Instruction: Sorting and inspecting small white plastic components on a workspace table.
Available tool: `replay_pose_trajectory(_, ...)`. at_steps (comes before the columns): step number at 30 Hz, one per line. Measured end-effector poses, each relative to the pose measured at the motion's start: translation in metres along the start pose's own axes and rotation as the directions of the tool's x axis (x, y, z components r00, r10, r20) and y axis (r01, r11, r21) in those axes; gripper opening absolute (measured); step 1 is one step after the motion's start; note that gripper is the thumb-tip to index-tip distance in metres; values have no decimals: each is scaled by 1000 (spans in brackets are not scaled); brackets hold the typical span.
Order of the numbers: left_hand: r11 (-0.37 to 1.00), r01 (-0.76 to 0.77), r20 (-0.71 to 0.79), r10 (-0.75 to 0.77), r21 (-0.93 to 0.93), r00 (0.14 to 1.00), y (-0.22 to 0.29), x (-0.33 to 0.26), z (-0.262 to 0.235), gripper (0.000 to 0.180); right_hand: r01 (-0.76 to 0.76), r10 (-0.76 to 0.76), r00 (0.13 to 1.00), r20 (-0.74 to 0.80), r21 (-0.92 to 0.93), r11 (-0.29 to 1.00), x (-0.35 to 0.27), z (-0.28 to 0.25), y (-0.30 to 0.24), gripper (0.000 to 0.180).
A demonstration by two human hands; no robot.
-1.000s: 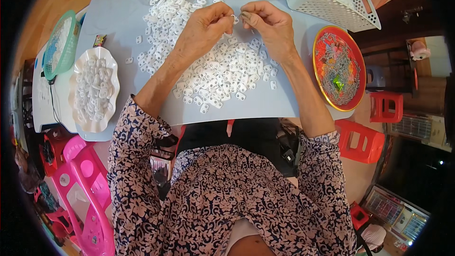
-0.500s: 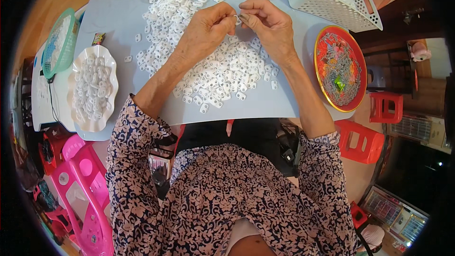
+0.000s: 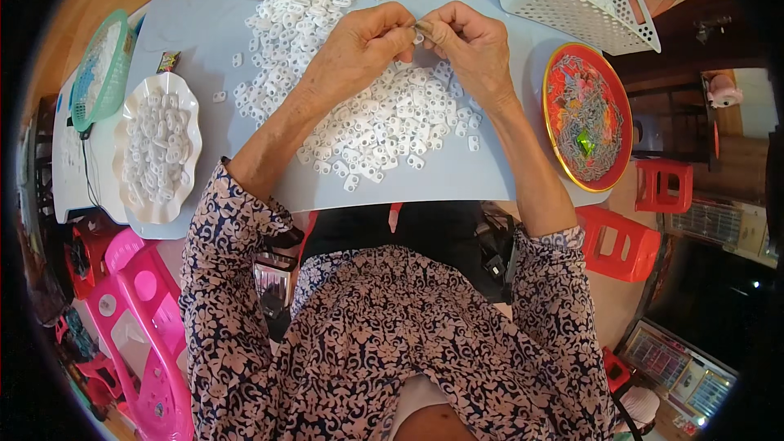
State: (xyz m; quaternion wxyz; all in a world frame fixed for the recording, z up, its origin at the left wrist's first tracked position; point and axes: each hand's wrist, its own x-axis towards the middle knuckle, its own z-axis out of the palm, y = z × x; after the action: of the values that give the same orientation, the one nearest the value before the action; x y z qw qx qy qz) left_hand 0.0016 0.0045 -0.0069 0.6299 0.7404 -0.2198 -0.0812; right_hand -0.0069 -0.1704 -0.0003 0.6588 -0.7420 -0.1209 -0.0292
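Above a heap of small white two-holed plastic pieces (image 3: 392,118), my two hands meet at the fingertips. My left hand (image 3: 355,49) is closed, its thumb and curled forefinger pinching close to one small white plastic piece (image 3: 419,37). On the other side of that piece, my right hand (image 3: 472,47) is closed too, thumb against forefinger. Fingers cover most of the piece, and anything smaller between the tips cannot be made out. To the right, a red tray with a gold rim (image 3: 546,106) holds many small grey metal parts and a shiny green packet.
At the left a white scalloped dish (image 3: 194,143) holds more white pieces, with a small wrapped packet (image 3: 168,62) behind it. A green basket (image 3: 124,73) stands beyond. A white perforated basket (image 3: 531,12) is at the back right. Red stools (image 3: 633,249) and a pink chair (image 3: 135,310) flank the table.
My right hand has come in against the left, and the fingertips now touch around the white piece. The heap and the containers stay in place.
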Motion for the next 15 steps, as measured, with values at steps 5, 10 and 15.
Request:
replay_pose_trajectory(5,999,40,-2,-40,-27,999,-2,-1,4,18,46,-47,999,-19,-59,997,-1,0,8,16)
replay_pose_trajectory(10,993,37,-30,-40,-109,999,-1,2,2,17,22,-22,1000,-4,9,1000,1,-1,3,14)
replay_pose_trajectory(15,996,11,-48,-15,-88,999,-7,2,2,15,43,-43,999,23,2,999,1,0,0,12)
